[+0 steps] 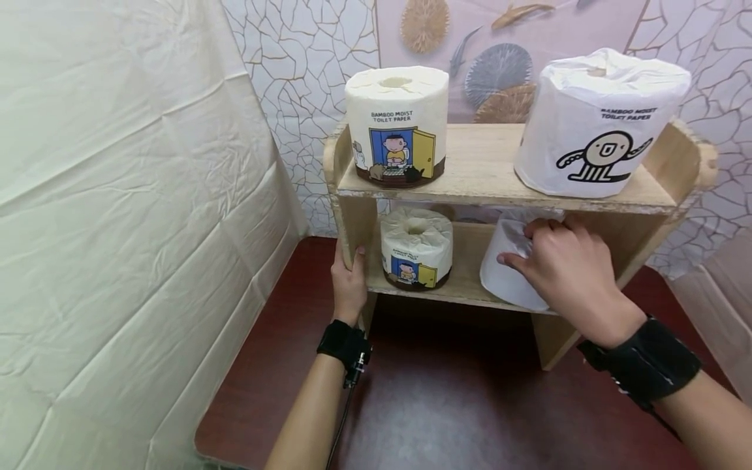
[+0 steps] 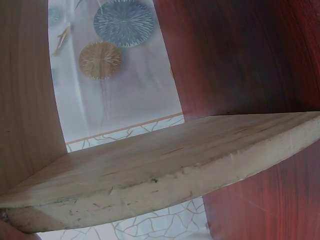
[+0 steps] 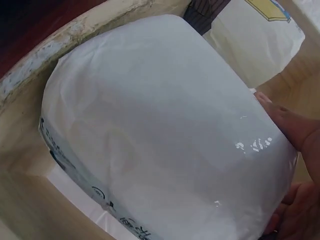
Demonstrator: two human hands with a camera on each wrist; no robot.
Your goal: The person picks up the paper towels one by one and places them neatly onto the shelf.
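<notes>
On the lower board of a small wooden shelf, my right hand (image 1: 566, 267) grips a white wrapped toilet paper roll (image 1: 510, 267) from above, its thumb on the roll's left side. In the right wrist view this roll (image 3: 165, 115) fills most of the picture, lying tilted, with small dark print along one edge. My left hand (image 1: 349, 282) holds the left side panel (image 1: 357, 225) of the shelf, thumb on the inner face. A cream toilet paper roll (image 1: 416, 251) with a cartoon print stands upright on the lower board, between the hands.
On the top board (image 1: 482, 156) stand a larger cream cartoon roll (image 1: 396, 130) at left and a white roll with a round figure (image 1: 593, 130) at right. The shelf stands on a dark red table (image 1: 446, 391). A pale cloth wall (image 1: 147, 196) borders the left.
</notes>
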